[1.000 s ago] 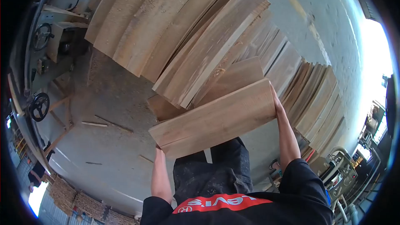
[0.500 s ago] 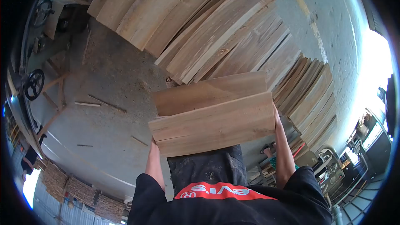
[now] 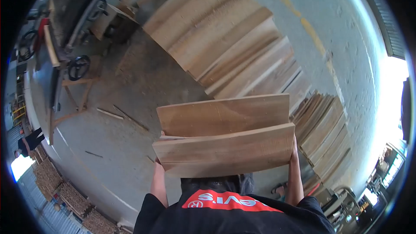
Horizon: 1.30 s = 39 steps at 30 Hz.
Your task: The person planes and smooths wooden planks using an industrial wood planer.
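Wooden boards are held crosswise in front of my body: a nearer board (image 3: 225,152) and a farther board (image 3: 223,116), with the edge of another piece showing between them at the left. My left hand (image 3: 158,163) grips the left end of the boards, and my right hand (image 3: 294,146) grips the right end. Most of the fingers on both hands are hidden behind the wood. The farther board leans away from the nearer one, leaving a gap.
Beyond the held boards, a long row of overlapping planks (image 3: 216,30) lies ahead. A second plank stack (image 3: 327,134) stands to the right. Thin wood strips (image 3: 130,118) lie on the floor at left, near a machine with a handwheel (image 3: 79,68). Another person (image 3: 30,142) is at far left.
The held boards sit lower in view, closer to my body, and the gap between them has widened. My view has shifted, bringing more of the machine and the other person into sight.
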### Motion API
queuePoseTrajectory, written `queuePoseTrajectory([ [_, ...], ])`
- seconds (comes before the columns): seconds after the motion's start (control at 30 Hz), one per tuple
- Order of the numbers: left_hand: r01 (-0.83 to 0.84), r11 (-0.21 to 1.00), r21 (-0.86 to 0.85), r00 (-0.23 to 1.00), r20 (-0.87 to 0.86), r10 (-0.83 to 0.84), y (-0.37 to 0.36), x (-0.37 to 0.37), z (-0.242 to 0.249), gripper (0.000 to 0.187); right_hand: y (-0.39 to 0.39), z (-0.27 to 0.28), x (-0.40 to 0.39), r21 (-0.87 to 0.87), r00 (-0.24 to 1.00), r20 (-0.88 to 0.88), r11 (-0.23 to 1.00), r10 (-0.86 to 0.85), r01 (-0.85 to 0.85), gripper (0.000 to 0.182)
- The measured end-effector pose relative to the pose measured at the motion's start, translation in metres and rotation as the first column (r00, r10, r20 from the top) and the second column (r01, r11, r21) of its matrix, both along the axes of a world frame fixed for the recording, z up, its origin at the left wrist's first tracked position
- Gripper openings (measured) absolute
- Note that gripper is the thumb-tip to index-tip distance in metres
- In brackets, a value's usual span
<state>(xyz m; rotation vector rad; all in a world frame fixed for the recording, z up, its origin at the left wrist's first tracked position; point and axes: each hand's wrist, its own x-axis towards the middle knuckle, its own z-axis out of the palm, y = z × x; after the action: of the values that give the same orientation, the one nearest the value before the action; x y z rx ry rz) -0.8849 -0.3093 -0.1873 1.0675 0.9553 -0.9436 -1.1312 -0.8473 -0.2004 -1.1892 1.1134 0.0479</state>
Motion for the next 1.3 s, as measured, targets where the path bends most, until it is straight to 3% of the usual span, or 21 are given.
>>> queuePoseTrajectory([
  [0.17,-0.06,0.996,-0.067,0.996,0.062,0.064,0.038,0.034,0.06,0.083,0.01,0.052,0.037,0.144,0.983,0.181,0.989,0.008,-0.035,0.05],
  [0.23,-0.089,0.994,-0.057,0.99,0.104,0.095,0.053,0.035,0.086,0.081,0.018,0.061,0.042,0.165,0.987,0.162,0.986,0.006,-0.033,0.052],
  [0.3,-0.143,0.988,-0.057,0.979,0.136,0.15,0.065,0.033,0.109,0.08,0.019,0.053,0.04,0.22,0.995,0.104,0.976,-0.012,-0.011,0.059],
  [0.4,-0.24,0.968,-0.069,0.949,0.195,0.249,0.085,0.027,0.13,0.079,0.026,0.026,0.065,0.123,0.979,0.202,0.992,-0.03,0.005,0.064],
  [0.5,-0.316,0.945,-0.078,0.915,0.237,0.326,0.109,0.027,0.142,0.077,0.026,0.032,0.094,0.29,0.98,0.2,0.954,0.013,-0.072,0.07],
  [0.6,-0.366,0.922,-0.131,0.877,0.283,0.388,0.133,0.064,0.135,0.075,0.043,0.038,0.156,0.174,0.995,0.095,0.983,0.038,-0.054,0.075],
  [0.7,-0.364,0.913,-0.183,0.845,0.347,0.406,0.17,0.135,0.13,0.073,0.093,0.047,0.22,0.262,0.953,0.289,0.95,0.088,-0.168,0.078],
  [0.97,-0.217,0.958,-0.189,0.822,0.494,0.284,0.238,0.328,0.175,0.069,0.202,0.076,0.376,0.241,0.947,0.317,0.962,0.046,-0.128,0.078],
  [1.3,0.109,0.994,-0.032,0.833,0.548,-0.074,0.213,0.547,0.226,0.063,0.25,0.072,0.482,0.201,0.913,0.358,0.971,-0.194,0.127,0.077],
])
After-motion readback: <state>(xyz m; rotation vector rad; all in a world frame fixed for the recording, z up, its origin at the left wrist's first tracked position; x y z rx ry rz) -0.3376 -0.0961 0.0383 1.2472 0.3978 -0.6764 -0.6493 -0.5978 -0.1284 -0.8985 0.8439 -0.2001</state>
